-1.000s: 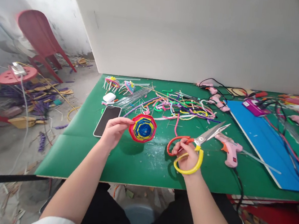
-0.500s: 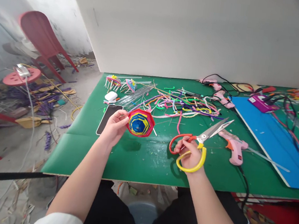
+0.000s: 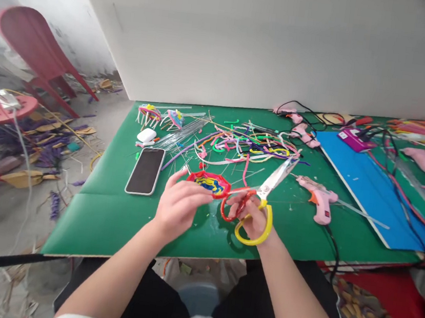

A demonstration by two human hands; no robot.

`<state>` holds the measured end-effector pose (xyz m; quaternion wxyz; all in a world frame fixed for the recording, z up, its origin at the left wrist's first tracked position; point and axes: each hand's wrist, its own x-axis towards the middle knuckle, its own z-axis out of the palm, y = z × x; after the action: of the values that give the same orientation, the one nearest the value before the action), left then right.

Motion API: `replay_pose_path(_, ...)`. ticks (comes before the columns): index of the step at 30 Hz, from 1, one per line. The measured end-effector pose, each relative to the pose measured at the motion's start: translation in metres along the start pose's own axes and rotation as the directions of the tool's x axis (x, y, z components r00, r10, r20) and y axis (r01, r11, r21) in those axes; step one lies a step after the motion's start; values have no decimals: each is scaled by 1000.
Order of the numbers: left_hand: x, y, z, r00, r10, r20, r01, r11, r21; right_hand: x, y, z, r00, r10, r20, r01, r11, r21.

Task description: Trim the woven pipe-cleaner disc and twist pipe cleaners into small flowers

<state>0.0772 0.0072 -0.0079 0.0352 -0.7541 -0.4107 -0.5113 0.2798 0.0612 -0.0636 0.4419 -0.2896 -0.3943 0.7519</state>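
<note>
Pink glue gun (image 3: 318, 197) is lying at three o'clock, phone (image 3: 145, 170) at nine; left hand (image 3: 179, 207) is pinching red-yellow-blue disc (image 3: 209, 183), right hand (image 3: 252, 219) scissors (image 3: 271, 182).

One pair of scissors (image 3: 270, 184), one woven disc (image 3: 209, 183), one phone (image 3: 145, 170), one white earbud case (image 3: 146, 135), one blue board (image 3: 364, 183), and at least three pink glue guns (image 3: 318, 198).

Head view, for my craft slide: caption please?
Left hand holds a woven disc; right hand grips scissors over a green table.

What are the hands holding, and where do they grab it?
The left hand holds the woven disc by its near rim; the right hand holds the scissors by their handles.
</note>
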Motion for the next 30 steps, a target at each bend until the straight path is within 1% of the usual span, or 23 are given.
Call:
replay_pose_path(1,0,6,4,995,94,38,-96,993,66,0,2,-1,1000,-4,28,4,1000,-14)
replay_pose_path(3,-1,14,11,973,210,98,-223,963,150,0,6,-2,1000,-16,25,17,1000,-24)
replay_pose_path(5,-2,18,17,956,263,131,-285,939,192,0,8,-3,999,-45,-26,45,999,0)
replay_pose_path(6,-3,19,19,953,271,137,-295,933,208,0,8,-3,997,-58,-41,58,998,15)
replay_pose_path(8,-3,18,20,952,269,146,-298,925,237,0,6,-2,998,-57,-26,58,998,32)
replay_pose_path(10,-4,16,21,954,254,159,-288,922,260,0,4,0,1000,-20,13,19,999,31)
replay_pose_path(12,-5,14,22,953,244,180,-286,920,268,-1,3,2,1000,25,9,-25,999,27)
replay_pose_path(17,-10,13,30,940,231,253,-294,923,249,1,3,6,985,111,-130,-108,994,31)
replay_pose_path(21,-11,13,37,927,227,299,-301,926,228,3,2,8,959,128,-252,-123,992,35)
replay_pose_path(23,-12,14,38,922,227,314,-303,927,219,3,2,9,952,113,-283,-108,994,32)
replay_pose_path(25,-12,16,37,916,234,327,-311,927,209,3,2,10,955,102,-278,-98,995,27)
replay_pose_path(27,-13,18,34,922,249,295,-311,932,185,2,2,10,961,102,-258,-95,995,37)
replay_pose_path(29,-14,19,30,951,239,195,-268,953,142,3,2,9,960,95,-263,-82,995,61)
replay_pose_path(30,-15,18,29,969,206,133,-221,969,113,4,2,8,955,84,-284,-66,995,74)
